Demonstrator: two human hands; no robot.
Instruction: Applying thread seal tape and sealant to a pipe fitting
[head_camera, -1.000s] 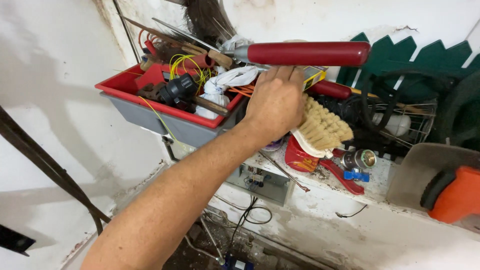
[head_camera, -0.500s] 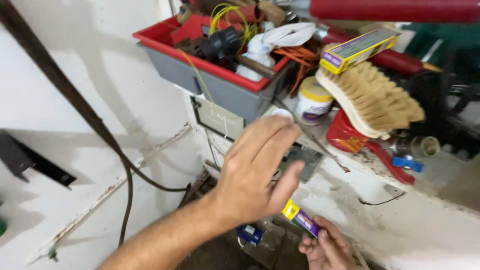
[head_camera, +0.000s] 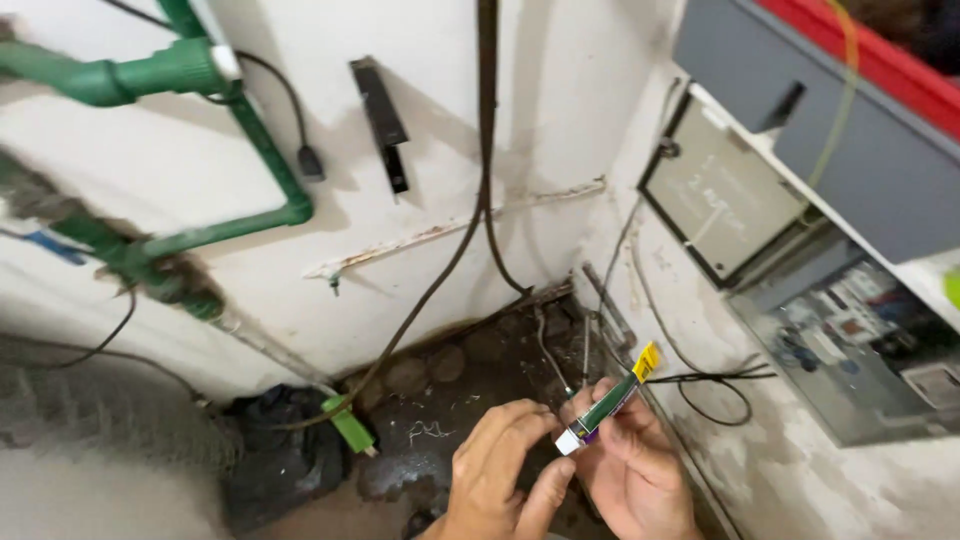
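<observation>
A small tube (head_camera: 606, 404), green and purple with a yellow flat end and a white cap, points up and to the right in front of me. My right hand (head_camera: 640, 478) grips its body from below. My left hand (head_camera: 497, 472) meets it from the left, with thumb and fingertips pinching the white cap end. Both hands are low in the view, above a dirty corner of floor (head_camera: 450, 400).
Green pipes (head_camera: 255, 150) run along the white wall at left. Black cables (head_camera: 487, 130) hang down into the corner. At right are a box with a clear cover (head_camera: 850, 330) and, above it, a grey tray with a red rim (head_camera: 800, 80). A black bag (head_camera: 280, 455) lies on the floor.
My left hand came down from the red and grey tray to the tube in my right hand. The view swung down from the shelf to the floor corner.
</observation>
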